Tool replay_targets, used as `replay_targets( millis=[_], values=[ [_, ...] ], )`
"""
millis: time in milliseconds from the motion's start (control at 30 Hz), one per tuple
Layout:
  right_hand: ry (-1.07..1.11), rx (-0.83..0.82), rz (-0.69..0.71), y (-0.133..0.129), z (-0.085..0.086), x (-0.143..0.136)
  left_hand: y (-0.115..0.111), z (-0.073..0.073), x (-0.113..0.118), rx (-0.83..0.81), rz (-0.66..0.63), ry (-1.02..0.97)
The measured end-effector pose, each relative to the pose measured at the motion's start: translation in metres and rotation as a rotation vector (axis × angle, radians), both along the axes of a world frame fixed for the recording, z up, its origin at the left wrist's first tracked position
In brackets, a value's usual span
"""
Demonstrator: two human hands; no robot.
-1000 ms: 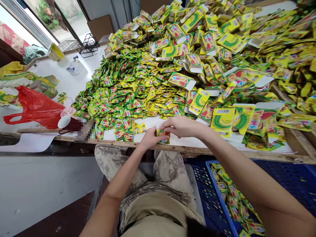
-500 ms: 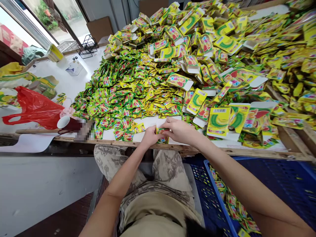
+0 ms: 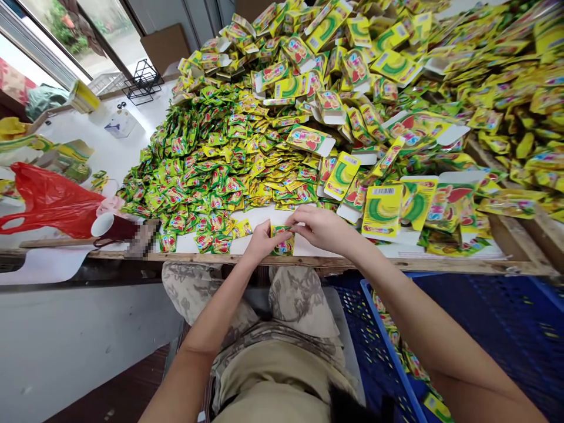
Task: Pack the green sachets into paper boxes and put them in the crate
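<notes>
At the table's front edge, my left hand point(image 3: 261, 242) is closed on a small green-and-yellow candy packet point(image 3: 282, 247), its thumb lying across the front. My right hand point(image 3: 321, 229) has its fingers pinched together at the packet's upper right edge; the fingertips partly hide it. Loose candy packets point(image 3: 215, 226) lie just left of my left hand, the near fringe of a large heap. Yellow printed candy boxes point(image 3: 382, 214) with white flaps stand to the right of my right hand.
More boxes point(image 3: 330, 26) and packets pile up across the back. Left are a red plastic bag point(image 3: 55, 200), a dark cup with a white inside point(image 3: 103, 225) and a black wire rack point(image 3: 143, 82). A blue crate point(image 3: 368, 294) with packets sits below the table at right.
The view has shifted slightly, so the table contents appear further left. Both hands stay together at the packet, and more of its printed front now shows between them.
</notes>
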State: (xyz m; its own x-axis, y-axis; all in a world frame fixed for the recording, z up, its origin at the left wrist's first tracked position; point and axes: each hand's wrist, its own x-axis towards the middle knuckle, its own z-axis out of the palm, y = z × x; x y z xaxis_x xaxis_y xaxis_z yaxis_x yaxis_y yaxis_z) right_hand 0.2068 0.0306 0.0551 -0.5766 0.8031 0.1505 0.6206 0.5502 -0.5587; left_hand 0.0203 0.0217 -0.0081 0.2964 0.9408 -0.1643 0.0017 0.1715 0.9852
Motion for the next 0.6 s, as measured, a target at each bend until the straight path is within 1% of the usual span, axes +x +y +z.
replay_targets(
  millis=[133,233,400,500,600],
  values=[
    [-0.246,0.003,0.028,-0.001,0.015,-0.007,-0.001,0.000,-0.001,0.021,-0.006,0.028],
    [-0.343,-0.001,0.022,-0.004,0.020,-0.011,-0.002,0.000,-0.001,0.025,0.002,0.057],
    [-0.358,-0.071,-0.015,-0.004,0.022,-0.011,-0.003,0.001,-0.001,0.017,-0.022,0.019],
    [-0.344,-0.008,-0.076,-0.007,0.020,-0.012,-0.003,0.003,0.000,-0.005,-0.037,-0.013],
    [-0.364,0.052,-0.134,-0.010,0.016,-0.013,-0.004,0.004,0.002,-0.001,-0.018,-0.004]
  ],
)
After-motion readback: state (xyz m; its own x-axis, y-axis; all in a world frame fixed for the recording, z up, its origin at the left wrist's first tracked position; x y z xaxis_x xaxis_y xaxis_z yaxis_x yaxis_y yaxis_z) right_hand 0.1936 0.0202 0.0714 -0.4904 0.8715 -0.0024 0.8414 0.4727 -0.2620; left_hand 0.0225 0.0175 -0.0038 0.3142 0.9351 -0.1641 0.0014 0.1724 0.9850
